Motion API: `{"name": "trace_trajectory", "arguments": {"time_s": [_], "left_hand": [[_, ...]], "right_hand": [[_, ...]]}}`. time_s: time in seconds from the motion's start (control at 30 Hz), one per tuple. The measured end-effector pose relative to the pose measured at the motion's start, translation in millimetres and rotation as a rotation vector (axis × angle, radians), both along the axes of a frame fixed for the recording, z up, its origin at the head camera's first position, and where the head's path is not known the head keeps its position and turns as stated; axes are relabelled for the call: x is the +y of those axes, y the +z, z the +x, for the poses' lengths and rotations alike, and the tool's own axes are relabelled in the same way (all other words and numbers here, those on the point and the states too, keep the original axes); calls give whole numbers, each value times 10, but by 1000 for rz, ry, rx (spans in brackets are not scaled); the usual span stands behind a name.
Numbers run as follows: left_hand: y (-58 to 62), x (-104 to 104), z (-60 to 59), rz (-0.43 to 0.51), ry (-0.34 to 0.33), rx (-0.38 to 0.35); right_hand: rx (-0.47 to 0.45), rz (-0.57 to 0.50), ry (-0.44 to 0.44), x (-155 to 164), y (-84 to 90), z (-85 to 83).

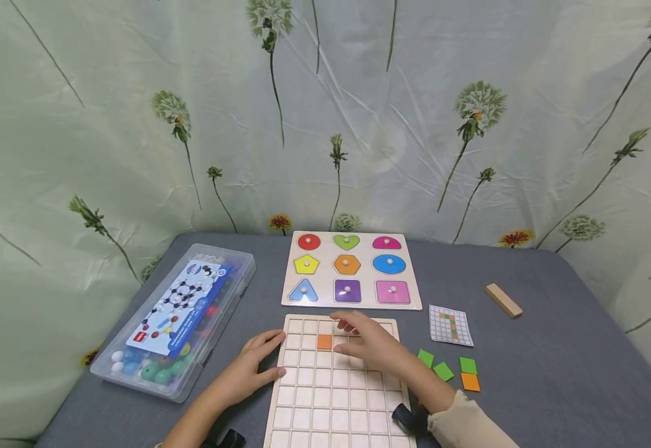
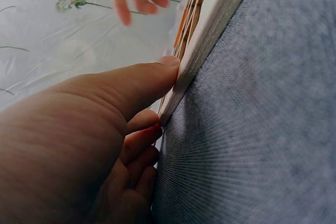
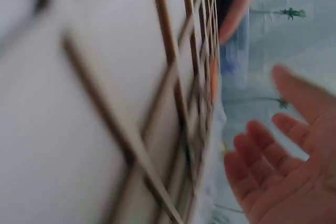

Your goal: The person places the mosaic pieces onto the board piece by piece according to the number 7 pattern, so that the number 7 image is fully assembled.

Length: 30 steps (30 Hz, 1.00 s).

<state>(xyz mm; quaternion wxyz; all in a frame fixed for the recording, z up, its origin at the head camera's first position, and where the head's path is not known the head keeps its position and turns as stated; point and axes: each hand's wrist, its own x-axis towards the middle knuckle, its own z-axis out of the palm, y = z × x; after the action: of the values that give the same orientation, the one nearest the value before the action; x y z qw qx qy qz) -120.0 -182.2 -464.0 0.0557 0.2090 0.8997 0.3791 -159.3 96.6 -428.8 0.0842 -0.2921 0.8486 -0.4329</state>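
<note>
Grey cloth table (image 1: 555, 373), dandelion-print curtain (image 1: 135, 124) behind

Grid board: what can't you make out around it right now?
- Head view: right hand covers several upper cells of the grid board; any tile beneath is hidden.
- Head view: the board's near edge is cut off by the frame.
- Right wrist view: motion blur smears the grid.
- Head view: pattern card is too small to read.

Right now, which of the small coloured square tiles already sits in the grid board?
The orange tile in the grid board's second row, just left of the right hand. The three green tiles and the other orange one lie loose on the table beside the board.
</note>
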Motion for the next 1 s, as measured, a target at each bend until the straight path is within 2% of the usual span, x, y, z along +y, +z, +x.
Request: {"name": "trace_trajectory", "arguments": {"time_s": [0.17,0.37,0.47,0.77,0.9,1.0], "left_hand": [[-17,6,-5,0,0,-1],[-17,4,-6,-1,4,-3],[-7,4,-3,-1,6,-2],[-5,0,-2,-17,16,1],[-15,2,-2,-15,13,1],[-21,6,-5,-18,13,3]], "right_hand": [[88,-70,-47,194,152,119],[198,-6,-155,518,174,287],[186,43,-193,687,104,364],[23,118,-310,1065,-93,480],[9,194,-353,1156,-143,485],[60,254,-378,1204,-173,482]]}}
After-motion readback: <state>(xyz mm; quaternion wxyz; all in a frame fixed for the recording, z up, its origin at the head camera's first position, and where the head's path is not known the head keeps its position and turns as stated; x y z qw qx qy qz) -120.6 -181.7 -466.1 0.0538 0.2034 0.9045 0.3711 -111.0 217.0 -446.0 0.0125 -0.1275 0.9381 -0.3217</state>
